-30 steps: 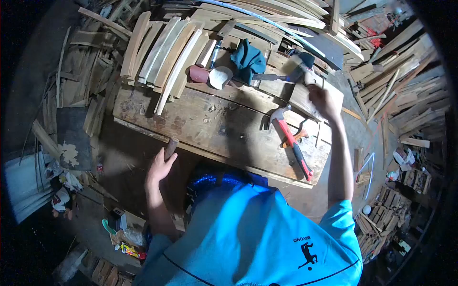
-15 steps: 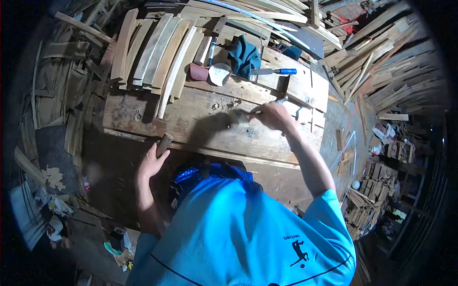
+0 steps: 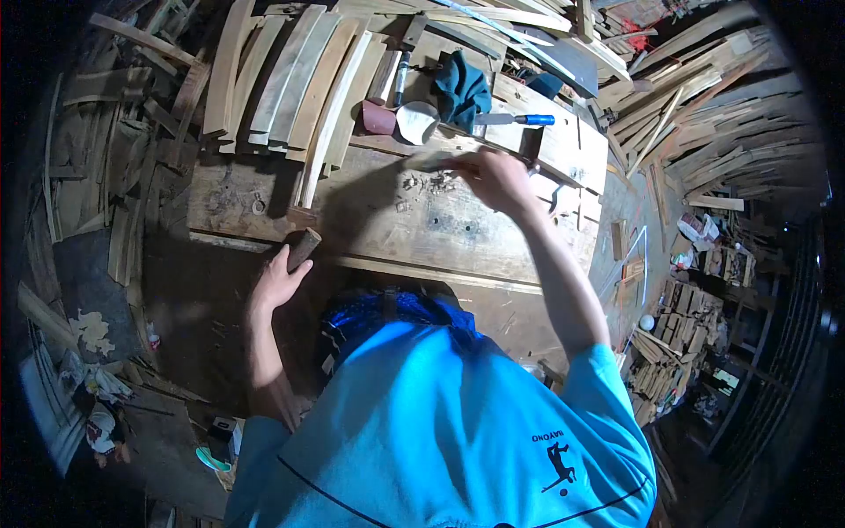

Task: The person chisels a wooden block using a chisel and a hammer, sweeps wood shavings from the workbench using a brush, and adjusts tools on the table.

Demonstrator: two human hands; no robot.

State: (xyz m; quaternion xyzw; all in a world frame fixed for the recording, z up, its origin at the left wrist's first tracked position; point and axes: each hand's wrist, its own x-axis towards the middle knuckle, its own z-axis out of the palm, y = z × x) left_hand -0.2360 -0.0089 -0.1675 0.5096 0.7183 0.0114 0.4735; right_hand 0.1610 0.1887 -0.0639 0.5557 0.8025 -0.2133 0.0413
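My left hand (image 3: 280,283) is closed around a short brown piece of wood (image 3: 304,246) at the bench's near edge, its pale cut end upward. Over the bench (image 3: 370,238), my right hand (image 3: 498,180) grips what looks like a brush (image 3: 429,164), with a reddish handle and a pale, motion-blurred end pointing left. Just below that end lie loose wood shavings (image 3: 433,183). Beyond it are a maroon round piece (image 3: 378,118) and a pale disc-like piece (image 3: 416,122). A blue-handled chisel (image 3: 533,120) rests beside a dark green cloth (image 3: 462,90).
Several long wood strips (image 3: 310,110) lie side by side at the bench's back left. A black-handled tool (image 3: 402,77) lies right of them. Stacked boards (image 3: 731,110) fill the right side, and more timber (image 3: 123,167) leans at the left.
My right hand and the brush have moved away from me, toward the back of the bench. My left hand still holds the wood piece in nearly the same place. The view has shifted slightly.
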